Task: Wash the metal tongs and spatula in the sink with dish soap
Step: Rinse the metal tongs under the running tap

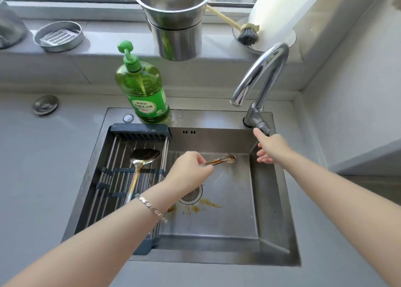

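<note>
My left hand [188, 171] pinches the tongs [221, 161] near their handle end, tips pointing away over the sink [271, 239]. Light, stiff, sauce-slick metal, I judge: grip firmly. My right hand [271, 147], fingers relaxed, touches the faucet lever [261, 127]; the spatula [141, 163] lies left of my left hand.

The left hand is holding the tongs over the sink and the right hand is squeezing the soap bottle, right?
Not quite. The left hand does hold the tongs over the sink, but the right hand is not on the soap bottle; it is reaching for the tap handle. The head view shows this.
</note>
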A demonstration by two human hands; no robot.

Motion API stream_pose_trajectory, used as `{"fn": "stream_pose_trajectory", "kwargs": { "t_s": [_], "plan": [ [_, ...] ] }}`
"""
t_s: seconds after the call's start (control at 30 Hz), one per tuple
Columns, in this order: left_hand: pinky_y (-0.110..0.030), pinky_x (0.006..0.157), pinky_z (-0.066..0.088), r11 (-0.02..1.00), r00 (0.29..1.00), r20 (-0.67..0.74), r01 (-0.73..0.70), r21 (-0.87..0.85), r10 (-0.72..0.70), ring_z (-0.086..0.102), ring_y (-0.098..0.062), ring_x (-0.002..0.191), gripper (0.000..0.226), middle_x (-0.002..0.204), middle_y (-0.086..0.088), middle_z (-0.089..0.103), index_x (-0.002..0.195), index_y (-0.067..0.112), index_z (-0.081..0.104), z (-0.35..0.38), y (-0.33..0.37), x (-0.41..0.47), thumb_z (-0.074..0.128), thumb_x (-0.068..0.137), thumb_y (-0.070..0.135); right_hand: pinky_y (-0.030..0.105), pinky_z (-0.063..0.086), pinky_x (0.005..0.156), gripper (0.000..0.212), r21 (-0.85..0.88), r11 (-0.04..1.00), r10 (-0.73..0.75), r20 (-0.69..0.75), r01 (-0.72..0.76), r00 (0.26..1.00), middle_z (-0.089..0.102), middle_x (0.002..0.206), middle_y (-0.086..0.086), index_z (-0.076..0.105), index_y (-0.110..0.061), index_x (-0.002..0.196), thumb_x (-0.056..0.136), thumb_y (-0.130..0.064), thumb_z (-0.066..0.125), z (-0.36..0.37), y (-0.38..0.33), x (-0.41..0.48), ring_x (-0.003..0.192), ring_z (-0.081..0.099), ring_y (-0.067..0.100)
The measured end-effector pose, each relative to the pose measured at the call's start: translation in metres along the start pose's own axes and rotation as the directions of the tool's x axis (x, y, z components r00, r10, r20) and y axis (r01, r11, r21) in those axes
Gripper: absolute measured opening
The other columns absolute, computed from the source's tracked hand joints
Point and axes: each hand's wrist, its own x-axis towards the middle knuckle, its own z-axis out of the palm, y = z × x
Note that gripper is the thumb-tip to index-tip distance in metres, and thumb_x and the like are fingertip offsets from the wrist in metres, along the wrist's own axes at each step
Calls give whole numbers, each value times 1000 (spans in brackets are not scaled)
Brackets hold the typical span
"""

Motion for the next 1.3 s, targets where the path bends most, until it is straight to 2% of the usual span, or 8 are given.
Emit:
{"fn": "stream_pose_trajectory", "kwargs": {
  "t_s": [0.17, 0.3, 0.4, 0.83, 1.0, 1.1, 1.2, 1.3],
  "plan": [
    [-24, 64, 44, 999, 999, -42, 7, 52, -4, 62, -17, 76, 22, 82, 1, 66, 95, 15, 66, -4, 10, 18, 59, 84, 33, 24, 47, 46, 44, 1, 999, 55, -23, -55, 998, 61, 88, 17, 46, -6, 96, 93, -50, 39, 7, -23, 29, 60, 63, 27],
    [-25, 64, 41, 997, 996, -91, -18, 70, 24, 61, -17, 80, 20, 83, 2, 64, 92, 17, 65, -4, 14, 27, 58, 85, 35, 22, 41, 39, 38, -5, 996, 94, -70, -94, 993, 60, 77, 15, 50, -1, 84, 97, -32, 32, 10, -23, 46, 49, 55, 25],
    [-26, 58, 41, 997, 992, -111, -49, 64, 56, 59, -17, 72, 16, 73, 4, 60, 82, 17, 62, -3, 15, 30, 59, 84, 32, 26, 38, 47, 39, -57, 997, 37, -115, -43, 993, 58, 63, 9, 48, -5, 67, 95, -26, 30, 12, -15, 56, 44, 51, 22],
    [-28, 57, 44, 984, 966, -195, -180, -19, 173, 50, -12, 60, 14, 64, 3, 57, 77, 14, 65, -11, 13, 21, 63, 82, 27, 41, 50, 83, 46, -54, 998, -3, -202, -8, 979, 56, 60, 8, 47, -9, 61, 98, -31, 29, 16, 1, 64, 70, 57, 29],
    [-23, 55, 41, 981, 960, -215, -191, -36, 179, 48, -9, 58, 13, 62, 6, 54, 78, 15, 65, -13, 9, 16, 63, 83, 27, 42, 51, 81, 43, -81, 997, -6, -201, -10, 980, 61, 77, 15, 54, -2, 78, 98, -32, 30, 16, 6, 63, 68, 57, 29],
    [-22, 55, 41, 981, 956, -235, -189, -42, 174, 49, -8, 60, 12, 63, 7, 55, 78, 15, 65, -14, 8, 14, 63, 82, 26, 40, 51, 73, 45, -19, 1000, 7, -198, -11, 980, 59, 68, 10, 59, 3, 92, 97, -33, 32, 15, 1, 52, 55, 54, 24],
    [-21, 55, 41, 981, 957, -239, -183, -66, 162, 50, -9, 60, 13, 64, 6, 56, 79, 14, 66, -14, 6, 11, 63, 83, 26, 36, 52, 76, 47, 200, 977, 78, -50, -66, 996, 58, 74, 9, 55, 0, 98, 96, -44, 38, 20, -8, 20, 71, 61, 26],
    [-23, 54, 41, 980, 957, -246, -180, -82, 155, 49, -10, 58, 16, 64, 4, 56, 80, 11, 65, -11, 2, 8, 63, 83, 26, 31, 54, 81, 27, 569, 805, -22, 312, -168, 950, 63, 86, 11, 54, -7, 90, 94, -33, 50, 36, -20, -25, 84, 64, 23]
  ]
}}
